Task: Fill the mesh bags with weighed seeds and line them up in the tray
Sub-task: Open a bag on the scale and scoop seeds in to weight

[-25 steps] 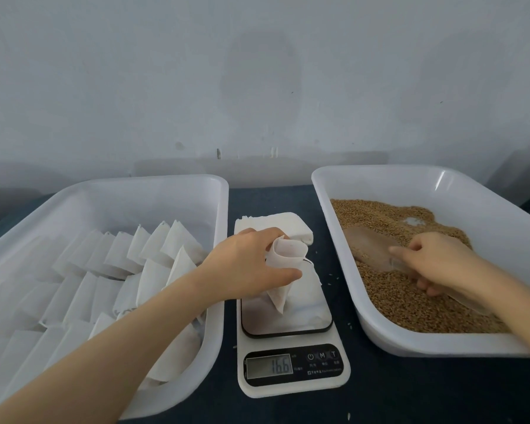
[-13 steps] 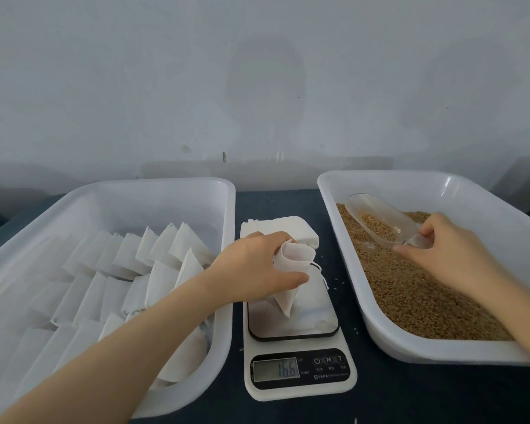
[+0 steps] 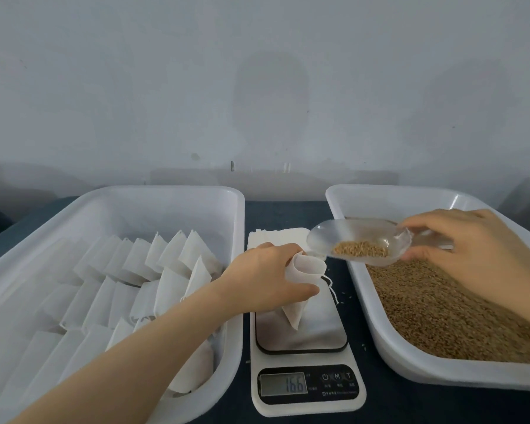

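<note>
My left hand [image 3: 266, 278] holds a white mesh bag [image 3: 303, 283] with its mouth open, over the steel plate of a kitchen scale [image 3: 306, 362] whose display reads 16.6. My right hand [image 3: 471, 249] grips the handle of a clear plastic scoop [image 3: 358, 240] that carries a small heap of brown seeds. The scoop's lip hangs just above and right of the bag's mouth. On the right stands a white tray [image 3: 410, 362] full of brown seeds [image 3: 441, 310]. On the left a white tray [image 3: 227, 301] holds several rows of white bags [image 3: 129, 289].
A stack of flat white bags [image 3: 276, 235] lies behind the scale. A few loose seeds [image 3: 344, 298] lie on the dark table between the scale and the seed tray. A grey wall runs close behind both trays.
My right hand has lifted the loaded scoop out of the seed tray and swung it left to the bag's mouth. The left hand keeps the bag over the scale.
</note>
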{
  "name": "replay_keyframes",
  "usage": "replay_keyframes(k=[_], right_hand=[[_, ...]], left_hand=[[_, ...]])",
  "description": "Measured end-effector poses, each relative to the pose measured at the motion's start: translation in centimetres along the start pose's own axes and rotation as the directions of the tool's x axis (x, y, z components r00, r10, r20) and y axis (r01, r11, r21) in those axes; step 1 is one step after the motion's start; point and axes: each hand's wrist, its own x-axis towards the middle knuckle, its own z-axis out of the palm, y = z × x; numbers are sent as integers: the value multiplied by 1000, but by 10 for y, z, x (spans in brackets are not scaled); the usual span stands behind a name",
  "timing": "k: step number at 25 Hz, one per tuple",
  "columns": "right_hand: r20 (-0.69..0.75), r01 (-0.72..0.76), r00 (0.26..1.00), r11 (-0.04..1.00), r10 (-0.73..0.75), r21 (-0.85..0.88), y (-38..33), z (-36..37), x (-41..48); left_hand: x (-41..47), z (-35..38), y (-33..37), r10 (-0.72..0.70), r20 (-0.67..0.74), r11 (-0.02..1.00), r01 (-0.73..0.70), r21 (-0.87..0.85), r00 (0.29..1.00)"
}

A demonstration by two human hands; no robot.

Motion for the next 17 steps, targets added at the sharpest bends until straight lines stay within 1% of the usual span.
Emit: replay_keyframes(k=[3,5,9,12,17], right_hand=[[-36,162,985,969,-171,-185,-7,-5,3],[-63,233,964,934,-259,-270,-10,-7,6],[-53,271,950,899,-307,-345,-12,-14,14],[-48,329,924,851,-380,-409,-15,-19,22],[-22,387,895,799,-446,-460,-20,-23,30]], left_hand=[[1,1,-2,5,7,1000,-5,-3,1000],[1,2,-2,7,0,1000,-7,-4,1000],[1,2,-2,11,3,1000,-11,-8,1000],[2,1,-2,15,-2,1000,-15,4,1000],[3,1,-2,6,24,1000,-5,-19,1000]])
